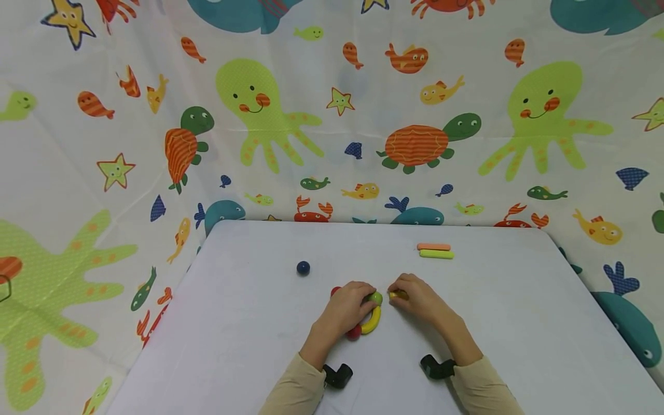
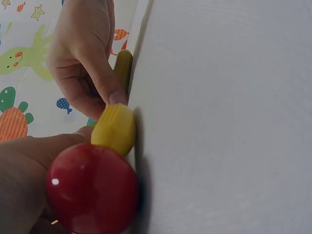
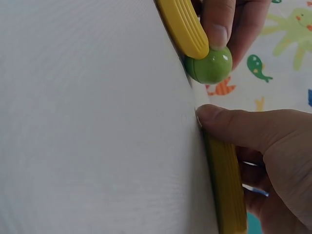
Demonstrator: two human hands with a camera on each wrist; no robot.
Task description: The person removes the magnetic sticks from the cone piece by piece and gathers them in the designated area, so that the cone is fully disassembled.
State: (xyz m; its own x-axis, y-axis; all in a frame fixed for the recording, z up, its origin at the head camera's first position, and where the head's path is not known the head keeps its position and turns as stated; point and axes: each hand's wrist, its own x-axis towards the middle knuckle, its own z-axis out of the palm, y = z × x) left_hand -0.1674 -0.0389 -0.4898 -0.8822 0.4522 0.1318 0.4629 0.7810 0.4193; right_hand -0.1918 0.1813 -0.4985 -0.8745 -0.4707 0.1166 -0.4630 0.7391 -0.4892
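My left hand (image 1: pixel 346 308) pinches a shiny green ball (image 1: pixel 376 298), its thumb on the near side in the right wrist view. A curved yellow rod (image 1: pixel 371 320) touches the green ball at one end and a red ball (image 1: pixel 354 332) at the other. Another red ball (image 1: pixel 335 290) shows partly behind the left hand. To the right, my right hand (image 1: pixel 417 297) grips a straight, ridged yellow rod (image 3: pixel 226 187) between thumb and fingers. A small gap separates this rod from the green ball.
A dark blue ball (image 1: pixel 303 268) lies farther back on the white table (image 1: pixel 233 323). Toward the back right, an orange rod (image 1: pixel 433 246) and a lime rod (image 1: pixel 436 254) lie side by side. A sea-animal printed cloth (image 1: pixel 290 196) hangs behind the table.
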